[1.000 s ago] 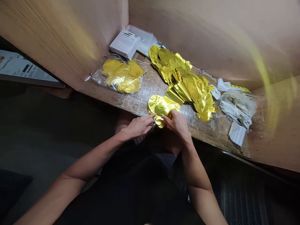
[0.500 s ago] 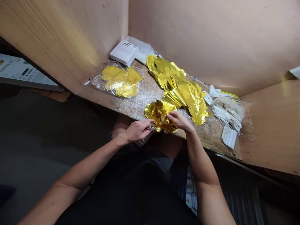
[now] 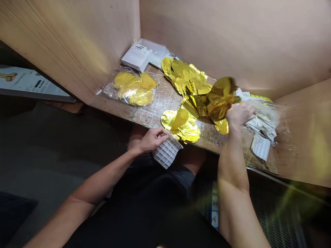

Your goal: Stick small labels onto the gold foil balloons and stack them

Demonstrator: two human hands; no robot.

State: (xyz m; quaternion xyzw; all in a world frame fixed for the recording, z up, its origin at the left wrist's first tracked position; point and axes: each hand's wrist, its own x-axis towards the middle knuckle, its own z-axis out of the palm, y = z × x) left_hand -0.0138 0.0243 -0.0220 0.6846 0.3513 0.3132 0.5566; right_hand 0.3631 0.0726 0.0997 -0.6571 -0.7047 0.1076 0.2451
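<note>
My left hand (image 3: 153, 140) pinches the top edge of a sheet of small printed stickers (image 3: 167, 153), which hangs at the bench's front edge. Blurred by motion, my right hand (image 3: 240, 115) is at the right of the bench, closed on the edge of a gold foil balloon (image 3: 222, 96). That flat balloon is raised over the right end of a heap of similar gold foil balloons (image 3: 184, 77). Another flat gold foil balloon (image 3: 184, 125) lies just beyond the sticker sheet, near the front edge.
A clear bag with gold foil pieces (image 3: 136, 88) lies on the left, below a stack of white printed cards (image 3: 137, 57). White paper strips (image 3: 263, 122) in clear plastic and a folded white piece (image 3: 260, 147) sit at right. Wooden panels (image 3: 219, 41) enclose the bench.
My right hand has moved right and away from my left hand, carrying a gold foil balloon toward the heap. The sticker sheet in my left hand has come into fuller view.
</note>
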